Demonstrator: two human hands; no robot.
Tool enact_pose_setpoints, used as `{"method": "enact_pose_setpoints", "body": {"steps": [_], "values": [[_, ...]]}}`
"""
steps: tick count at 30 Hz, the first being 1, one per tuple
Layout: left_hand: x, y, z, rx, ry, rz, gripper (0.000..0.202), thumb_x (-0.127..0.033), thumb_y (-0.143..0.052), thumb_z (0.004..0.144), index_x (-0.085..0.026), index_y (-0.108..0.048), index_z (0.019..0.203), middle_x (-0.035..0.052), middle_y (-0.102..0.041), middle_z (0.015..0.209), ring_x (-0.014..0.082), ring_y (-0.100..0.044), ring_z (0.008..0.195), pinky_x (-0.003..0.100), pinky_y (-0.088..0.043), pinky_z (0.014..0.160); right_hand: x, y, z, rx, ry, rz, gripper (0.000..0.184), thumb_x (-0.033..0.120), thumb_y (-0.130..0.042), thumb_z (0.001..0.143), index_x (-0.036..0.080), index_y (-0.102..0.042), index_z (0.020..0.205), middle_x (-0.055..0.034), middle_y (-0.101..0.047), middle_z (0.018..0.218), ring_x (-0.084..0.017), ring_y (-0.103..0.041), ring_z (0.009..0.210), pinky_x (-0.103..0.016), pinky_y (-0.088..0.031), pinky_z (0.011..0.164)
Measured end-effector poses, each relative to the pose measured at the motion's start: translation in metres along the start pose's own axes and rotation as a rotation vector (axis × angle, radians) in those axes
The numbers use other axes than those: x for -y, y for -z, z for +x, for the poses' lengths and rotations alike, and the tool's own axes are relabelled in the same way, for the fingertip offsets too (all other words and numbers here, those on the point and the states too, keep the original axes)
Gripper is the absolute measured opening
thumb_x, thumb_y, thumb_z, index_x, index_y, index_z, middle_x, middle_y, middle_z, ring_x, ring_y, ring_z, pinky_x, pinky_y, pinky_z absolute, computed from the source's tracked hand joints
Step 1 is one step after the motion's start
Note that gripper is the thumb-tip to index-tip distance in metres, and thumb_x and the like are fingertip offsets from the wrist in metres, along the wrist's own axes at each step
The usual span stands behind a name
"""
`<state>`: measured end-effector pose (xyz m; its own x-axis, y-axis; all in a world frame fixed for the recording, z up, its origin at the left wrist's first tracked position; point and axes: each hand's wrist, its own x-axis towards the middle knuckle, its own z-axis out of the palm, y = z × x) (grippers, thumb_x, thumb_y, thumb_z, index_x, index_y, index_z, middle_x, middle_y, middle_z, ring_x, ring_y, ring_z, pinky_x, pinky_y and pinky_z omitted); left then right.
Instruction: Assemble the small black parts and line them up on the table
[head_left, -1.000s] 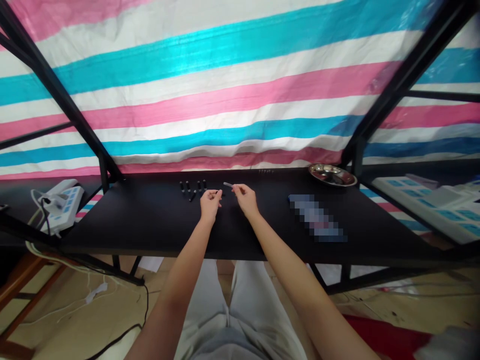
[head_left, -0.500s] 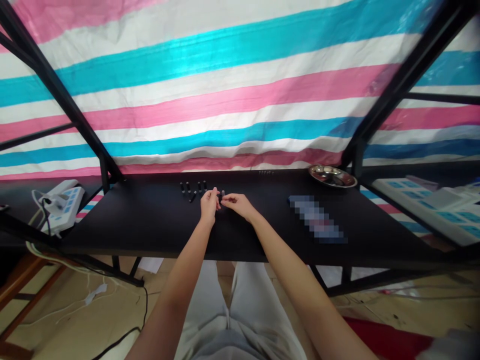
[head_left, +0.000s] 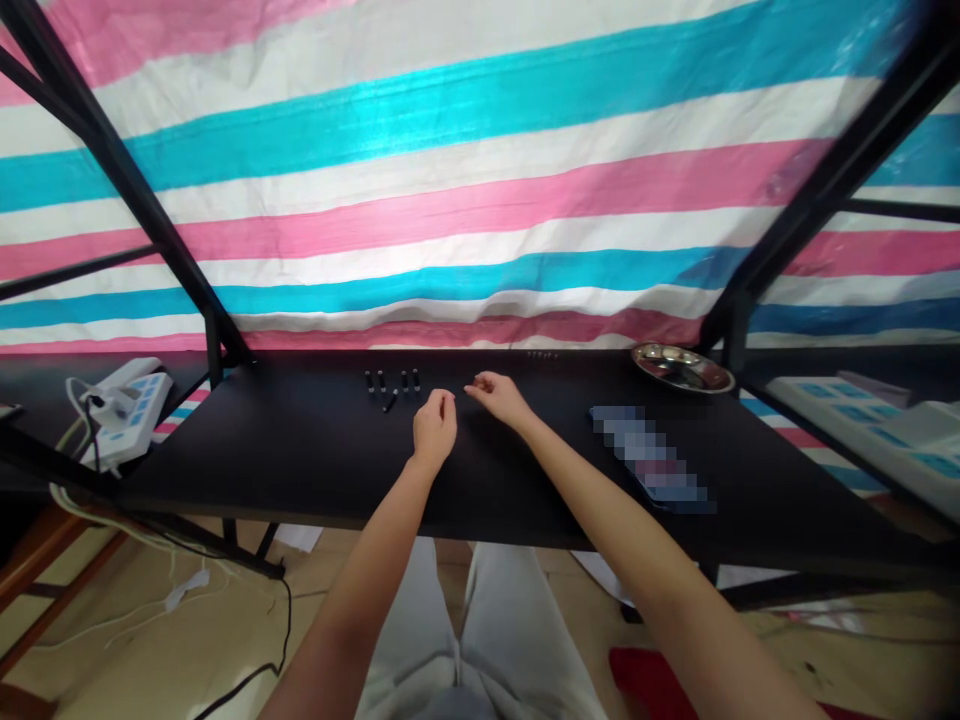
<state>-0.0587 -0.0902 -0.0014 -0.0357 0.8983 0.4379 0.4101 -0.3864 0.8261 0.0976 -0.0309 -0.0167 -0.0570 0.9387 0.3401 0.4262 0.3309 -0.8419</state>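
My left hand [head_left: 435, 432] is just above the black table, its fingers curled together with the thumb; whatever they hold, if anything, is hidden. Facing it across a small gap, my right hand [head_left: 501, 398] has thumb and fingertips pinched, and I cannot make out what is between them. Left of my hands lie several small black cylinders with pale ends, in a loose row. The rightmost cylinder [head_left: 415, 380] is nearest my left hand, while a slanted cylinder [head_left: 390, 401] lies in front of the row.
A shiny metal plate [head_left: 682, 384] stands at the back right, with a blurred-out flat blue object [head_left: 649, 455] nearer me. Several tiny pieces [head_left: 541, 355] line the table's [head_left: 300, 450] back edge. Power strips [head_left: 135, 415] sit at the left, and black frame posts flank both sides.
My hands were close together around a small pale-tipped piece; now they are apart, and that piece is no longer visible. The view has shifted slightly.
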Motion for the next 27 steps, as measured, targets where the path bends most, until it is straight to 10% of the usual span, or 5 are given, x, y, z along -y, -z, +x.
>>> {"method": "enact_pose_setpoints", "body": {"steps": [9,27], "values": [[-0.005,0.0,-0.004,0.183,-0.135,0.141,0.019,-0.03,-0.042,0.082,-0.022,-0.057,0.072,-0.0017,-0.046,0.052,0.0106,-0.039,0.047,0.022,-0.028,0.054,-0.044,0.029,0.056,-0.143,-0.15,-0.48,0.011,0.029,-0.058,0.07,0.017,-0.059,0.071,-0.0037,-0.062,0.069,-0.014,-0.052,0.061,-0.025,-0.037,0.059],[-0.003,-0.001,-0.003,0.242,-0.218,0.248,0.022,-0.028,-0.039,0.084,-0.021,-0.057,0.074,-0.0006,-0.05,0.054,0.0108,-0.043,0.048,0.022,-0.03,0.051,-0.061,0.018,0.082,-0.09,-0.225,-0.535,0.011,0.026,-0.061,0.071,0.016,-0.062,0.075,-0.0056,-0.064,0.073,-0.015,-0.057,0.068,-0.025,-0.041,0.063]]}}
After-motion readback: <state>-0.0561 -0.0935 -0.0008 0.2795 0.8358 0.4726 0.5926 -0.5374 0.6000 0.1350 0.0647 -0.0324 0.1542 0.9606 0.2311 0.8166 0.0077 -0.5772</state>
